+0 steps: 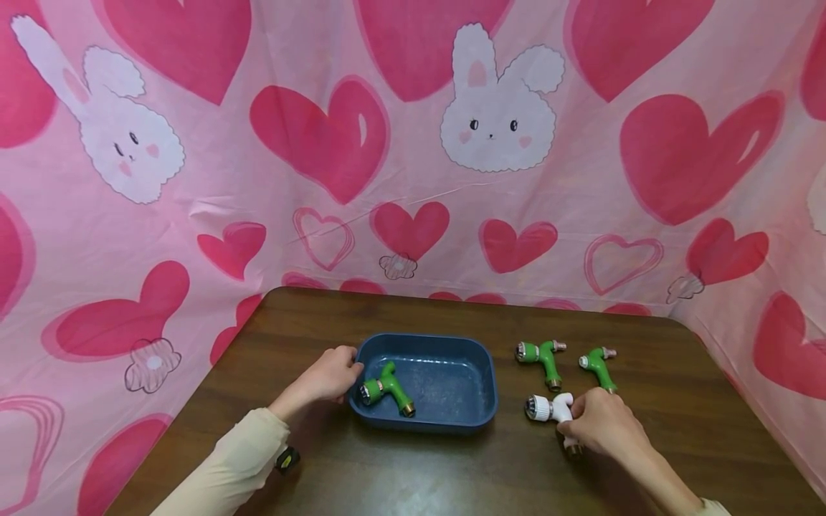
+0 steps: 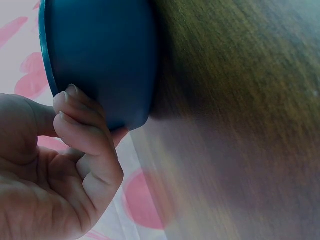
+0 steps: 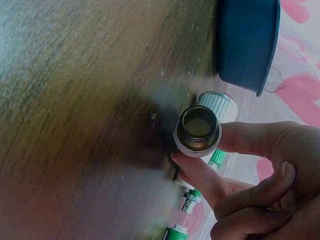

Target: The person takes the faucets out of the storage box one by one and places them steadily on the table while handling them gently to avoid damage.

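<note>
At the left end of a dark blue plastic basin (image 1: 452, 423), my left hand (image 1: 329, 374) holds the rim with curled fingers. The left wrist view shows those fingers (image 2: 85, 122) against the basin's outer wall (image 2: 107, 50). A green tap (image 1: 395, 390) with a brass threaded end lies in the basin's left half. To the right, my right hand (image 1: 606, 424) pinches a white tap (image 1: 561, 407) between thumb and fingers. Its open threaded end (image 3: 199, 127) faces the right wrist camera, and its ribbed white knob (image 3: 215, 102) shows behind.
Two more green taps lie beyond my right hand, one with a ribbed handle (image 1: 542, 355) and one with a white end (image 1: 599, 365). A small black object (image 1: 287, 459) shows beside my left sleeve. Pink heart-printed cloth (image 1: 413, 179) hangs around the brown wooden table (image 1: 387, 480).
</note>
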A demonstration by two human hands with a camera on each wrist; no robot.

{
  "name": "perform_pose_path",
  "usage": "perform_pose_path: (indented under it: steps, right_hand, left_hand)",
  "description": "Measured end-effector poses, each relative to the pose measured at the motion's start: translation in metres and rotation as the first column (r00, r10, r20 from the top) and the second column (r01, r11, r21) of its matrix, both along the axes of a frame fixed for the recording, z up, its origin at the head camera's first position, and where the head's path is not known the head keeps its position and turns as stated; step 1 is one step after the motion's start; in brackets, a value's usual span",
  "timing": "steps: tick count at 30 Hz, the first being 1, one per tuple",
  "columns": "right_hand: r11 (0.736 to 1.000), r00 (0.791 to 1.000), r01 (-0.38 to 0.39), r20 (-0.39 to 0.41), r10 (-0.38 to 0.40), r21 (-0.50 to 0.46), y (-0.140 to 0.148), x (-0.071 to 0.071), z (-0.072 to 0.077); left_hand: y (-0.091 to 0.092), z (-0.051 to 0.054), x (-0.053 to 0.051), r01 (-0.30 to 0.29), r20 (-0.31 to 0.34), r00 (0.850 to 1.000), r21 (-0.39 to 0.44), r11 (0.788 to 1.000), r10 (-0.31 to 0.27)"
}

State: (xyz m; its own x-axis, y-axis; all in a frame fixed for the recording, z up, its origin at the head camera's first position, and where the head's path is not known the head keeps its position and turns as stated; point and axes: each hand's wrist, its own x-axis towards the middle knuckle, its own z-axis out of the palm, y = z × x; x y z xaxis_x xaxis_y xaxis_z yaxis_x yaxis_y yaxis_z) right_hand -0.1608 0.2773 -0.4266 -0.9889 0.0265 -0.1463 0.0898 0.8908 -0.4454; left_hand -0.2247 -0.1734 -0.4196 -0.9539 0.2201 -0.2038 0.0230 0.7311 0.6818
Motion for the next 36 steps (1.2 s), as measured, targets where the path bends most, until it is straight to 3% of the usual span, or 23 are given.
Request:
perform_pose_path:
  steps: [36]
  right_hand:
    - [1.000,0.999,0.018,0.039,-0.018,-0.002,0.0011,0.0009,-0.0013]
  left_hand:
    - [0.0030,0.0038,0.0038,-0.014,0.022,1.000,0.000,1.000,0.014]
